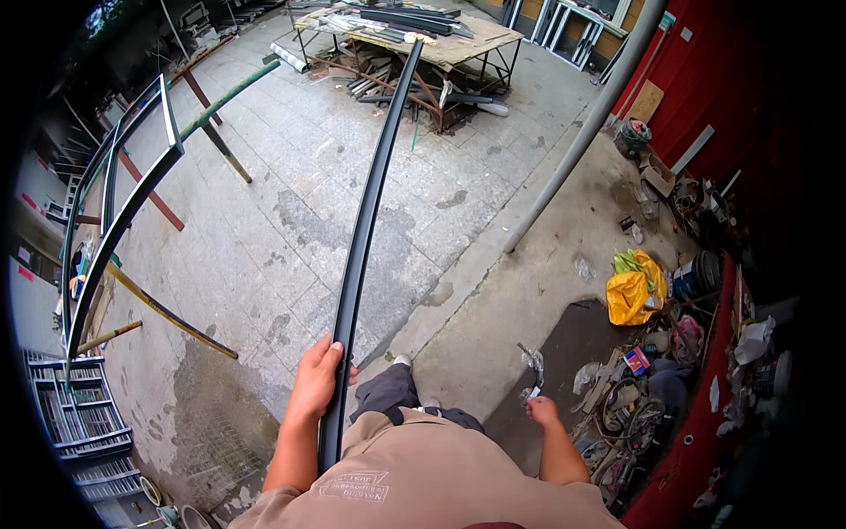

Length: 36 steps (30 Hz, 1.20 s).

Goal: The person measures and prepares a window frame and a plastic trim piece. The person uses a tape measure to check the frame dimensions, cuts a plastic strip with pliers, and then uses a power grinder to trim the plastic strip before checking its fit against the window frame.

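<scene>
Paved yard (264, 291), lgst: carries all below. Worktop (480, 46), far side: stacked lengths (405, 19) on top, more scrap underneath. Dk frame (160, 169), person's L, propped on thin supports. Dk bar (361, 234), channel-shaped: runs from beside the torso up to the worktop's near edge; whether far end rests there, can't tell. Grey pole (577, 145), R of bar, apart. Junk pile (621, 414), lower R, w/ yellow bag (627, 300) just beyond. L hand (315, 375): grip clamped round bar near its close end, thumb on top. R hand (541, 409): well apart from bar; grip seems pinched tog. on small pale item (534, 394), kind unclear.

Risks (judged): bar may swing or twist, cause = one-handed hold near one end of a long pc. Far end might knock the stack, if bar is pushed fwd. Foot could catch on junk, if person steps R.

Counts: worktop 1; dk frame 1; bar in hand 1; pole 1; yellow bag 1; hands 2; pale item 1. Stacked lengths: several, overlapping, no exact no.
</scene>
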Tool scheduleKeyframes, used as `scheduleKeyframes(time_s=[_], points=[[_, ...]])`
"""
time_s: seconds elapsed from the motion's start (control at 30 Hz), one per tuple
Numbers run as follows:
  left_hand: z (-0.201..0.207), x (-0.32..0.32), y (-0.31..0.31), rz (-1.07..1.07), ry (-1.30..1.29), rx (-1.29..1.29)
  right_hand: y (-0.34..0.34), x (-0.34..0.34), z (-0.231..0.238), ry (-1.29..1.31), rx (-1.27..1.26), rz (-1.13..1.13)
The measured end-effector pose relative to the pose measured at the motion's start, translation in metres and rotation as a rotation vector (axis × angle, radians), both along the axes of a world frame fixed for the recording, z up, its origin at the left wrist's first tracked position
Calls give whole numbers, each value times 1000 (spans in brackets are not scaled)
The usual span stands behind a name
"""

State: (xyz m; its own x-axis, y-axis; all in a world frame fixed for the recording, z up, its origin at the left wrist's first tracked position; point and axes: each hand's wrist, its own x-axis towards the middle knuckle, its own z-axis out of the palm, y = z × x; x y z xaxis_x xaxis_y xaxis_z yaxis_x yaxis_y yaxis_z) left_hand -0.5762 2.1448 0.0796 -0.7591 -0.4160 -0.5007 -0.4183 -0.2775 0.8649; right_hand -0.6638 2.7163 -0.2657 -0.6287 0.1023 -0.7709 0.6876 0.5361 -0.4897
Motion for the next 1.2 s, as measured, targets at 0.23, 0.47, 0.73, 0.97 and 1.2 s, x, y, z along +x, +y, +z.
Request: scheduleKeyframes(time_s=[0.23,0.47,0.73,0.97,1.2], points=[[-14,-166,-32,18,29,-30,-62,-112,-31,-26,-97,11],[-14,-336,-64,-24,93,13,-53,-192,-63,-132,15,490],[-33,-524,-66,-113,96,-68,-118,-458,-59,-6,161,480],[-24,-667,-63,-136,54,-93,-263,-714,70,432,76,653],[-46,-849,-97,-248,57,-110,-290,-820,71,515,-87,363]])
